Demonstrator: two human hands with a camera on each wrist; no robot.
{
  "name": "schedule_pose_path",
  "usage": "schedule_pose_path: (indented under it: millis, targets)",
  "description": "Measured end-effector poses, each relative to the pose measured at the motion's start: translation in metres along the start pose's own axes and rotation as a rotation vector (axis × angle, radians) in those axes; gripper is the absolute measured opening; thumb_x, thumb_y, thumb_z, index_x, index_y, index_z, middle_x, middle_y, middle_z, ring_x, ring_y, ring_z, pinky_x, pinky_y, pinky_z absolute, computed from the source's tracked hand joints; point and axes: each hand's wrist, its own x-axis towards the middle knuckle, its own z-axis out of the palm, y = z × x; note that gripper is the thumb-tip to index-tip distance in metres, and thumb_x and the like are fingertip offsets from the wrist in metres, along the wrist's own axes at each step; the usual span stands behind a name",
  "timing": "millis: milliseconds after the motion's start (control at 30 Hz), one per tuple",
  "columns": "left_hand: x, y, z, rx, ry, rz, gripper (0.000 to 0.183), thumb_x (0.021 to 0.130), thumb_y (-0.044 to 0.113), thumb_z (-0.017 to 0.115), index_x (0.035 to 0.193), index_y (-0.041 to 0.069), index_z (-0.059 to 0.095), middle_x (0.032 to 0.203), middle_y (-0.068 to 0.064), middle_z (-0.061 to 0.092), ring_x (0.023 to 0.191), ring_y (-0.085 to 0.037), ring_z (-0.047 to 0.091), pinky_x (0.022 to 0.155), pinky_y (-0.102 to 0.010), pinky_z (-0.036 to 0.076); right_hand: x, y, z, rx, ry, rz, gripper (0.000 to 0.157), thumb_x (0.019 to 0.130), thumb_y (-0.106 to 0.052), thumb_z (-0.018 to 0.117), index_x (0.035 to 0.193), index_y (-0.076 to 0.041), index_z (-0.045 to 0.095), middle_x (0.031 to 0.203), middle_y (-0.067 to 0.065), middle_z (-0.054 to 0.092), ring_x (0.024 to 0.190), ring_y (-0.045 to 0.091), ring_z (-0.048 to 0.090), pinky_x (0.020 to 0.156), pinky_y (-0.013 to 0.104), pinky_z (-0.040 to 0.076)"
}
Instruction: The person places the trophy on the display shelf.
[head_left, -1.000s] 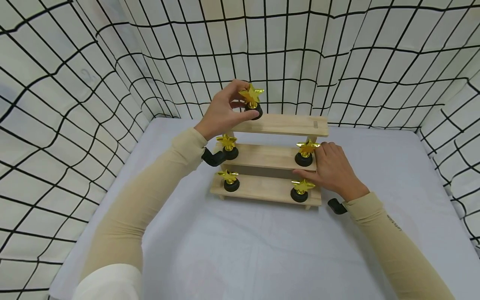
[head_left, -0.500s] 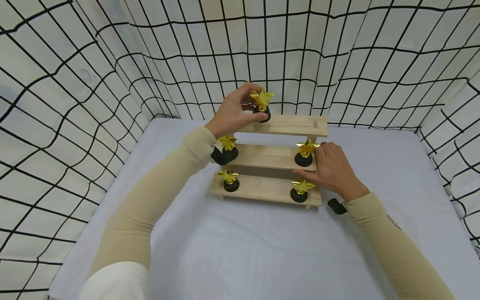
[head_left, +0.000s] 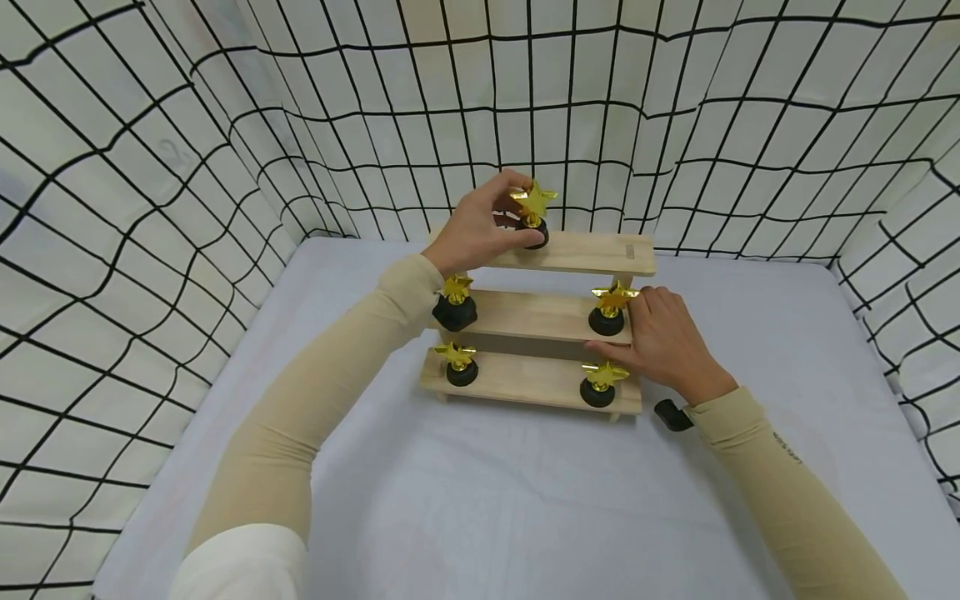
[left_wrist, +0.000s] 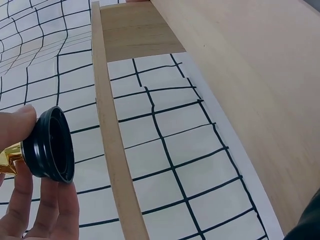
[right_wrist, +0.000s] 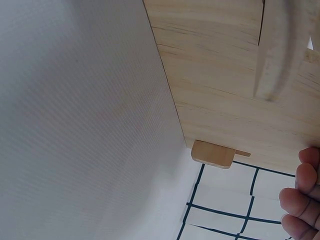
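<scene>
My left hand (head_left: 480, 225) pinches a small star trophy (head_left: 535, 202) by its round black base, thumb in front and fingers behind. The gold star points up, above the top board (head_left: 588, 252) of a three-tier wooden shelf. In the left wrist view the hollow underside of the black base (left_wrist: 54, 145) shows, with a gap between it and the thin wooden edge (left_wrist: 111, 125). At the shelf's right end, my right hand (head_left: 671, 346) grips the middle tier, thumb along its front. Its fingertips (right_wrist: 299, 202) show beside the wood in the right wrist view.
Two more star trophies stand on the middle tier, a right one (head_left: 607, 312) and a left one (head_left: 456, 290) partly covered by the left wrist's black camera. The bottom tier (head_left: 525, 379) bears one at each end. Black netting (head_left: 570, 108) surrounds the white-covered table (head_left: 510, 500).
My left hand has carried the trophy rightward and slightly down over the top board. The right hand keeps its grip on the shelf's right end.
</scene>
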Motion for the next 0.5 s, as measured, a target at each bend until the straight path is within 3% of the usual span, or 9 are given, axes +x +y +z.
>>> schedule_pose_path:
  millis: [333, 500]
  targets:
    - [0.0059, 0.0039, 0.0057, -0.003, -0.021, 0.029, 0.062, 0.088, 0.015, 0.083, 0.141, 0.011, 0.051, 0.138, -0.01, 0.061, 0.118, -0.022, 0.067, 0.105, -0.028, 0.057, -0.0004, 0.0009, 0.0012, 0.0, -0.003, 0.001, 0.094, 0.083, -0.09, 0.049, 0.099, 0.001, 0.061, 0.082, 0.015, 0.058, 0.081, 0.034, 0.055, 0.074, 0.046, 0.044]
    - [0.0078, 0.0039, 0.0089, 0.048, -0.045, 0.023, 0.06, 0.09, 0.016, 0.082, 0.141, 0.013, 0.051, 0.135, -0.009, 0.063, 0.118, -0.021, 0.066, 0.107, -0.029, 0.056, -0.0005, 0.0009, 0.0009, 0.0, -0.003, 0.004, 0.093, 0.083, -0.088, 0.053, 0.106, 0.002, 0.063, 0.085, 0.015, 0.059, 0.085, 0.035, 0.057, 0.076, 0.047, 0.045]
